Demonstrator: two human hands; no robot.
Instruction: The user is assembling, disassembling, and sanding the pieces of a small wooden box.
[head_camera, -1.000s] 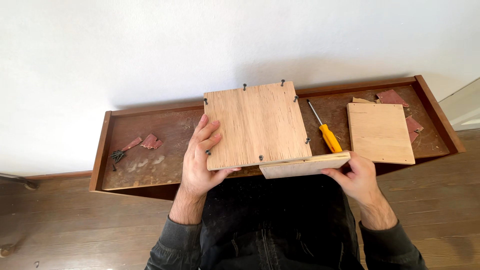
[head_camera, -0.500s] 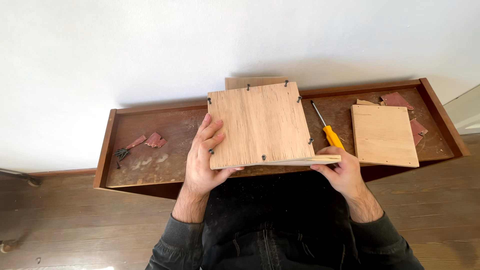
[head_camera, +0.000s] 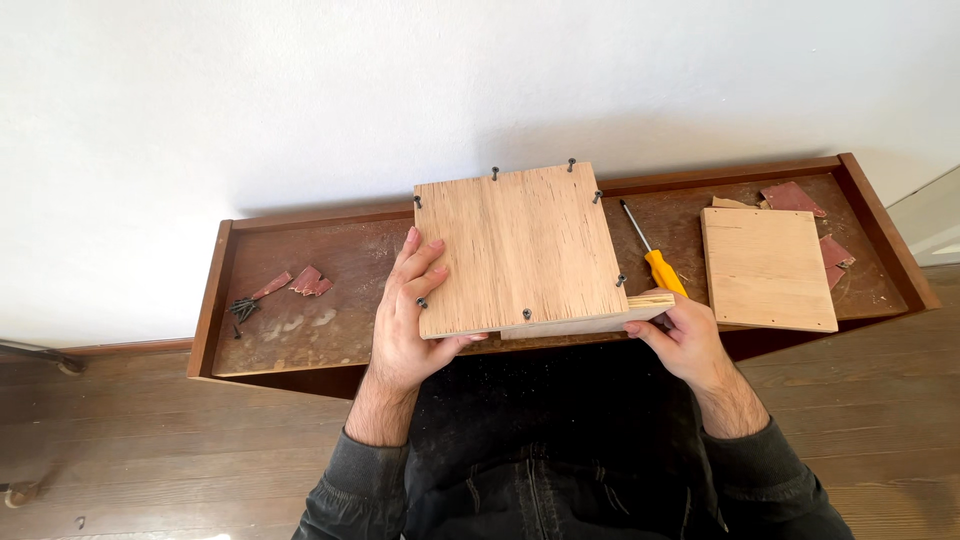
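Wall: white, it fills the upper half of the frame behind everything.
Tray (head_camera: 215, 300): the long dark wooden tray runs across the middle of the frame, its bed dusty and scuffed.
Square board (head_camera: 520, 250): you hold this pale plywood panel at centre frame, screws standing out along its edges; a second strip of board (head_camera: 600, 320) sits under its lower right edge. A second ago that strip jutted out at an angle; now it lies tucked nearly flush beneath the panel, so the two pieces look lined up.
Loose panel (head_camera: 768, 268): a smaller plywood piece lies flat at the right of the tray, well apart from your hands.
Left hand (head_camera: 405, 320): your fingers are spread along the panel's left edge, thumb underneath, gripping it.
Right hand (head_camera: 685, 340): it pinches the strip's right end against the panel.
Screwdriver (head_camera: 655, 262): yellow handle, lying just right of the panel.
Sandpaper scraps (head_camera: 305, 282): reddish bits, left of tray.
Black screws (head_camera: 240, 308): small heap, far left.
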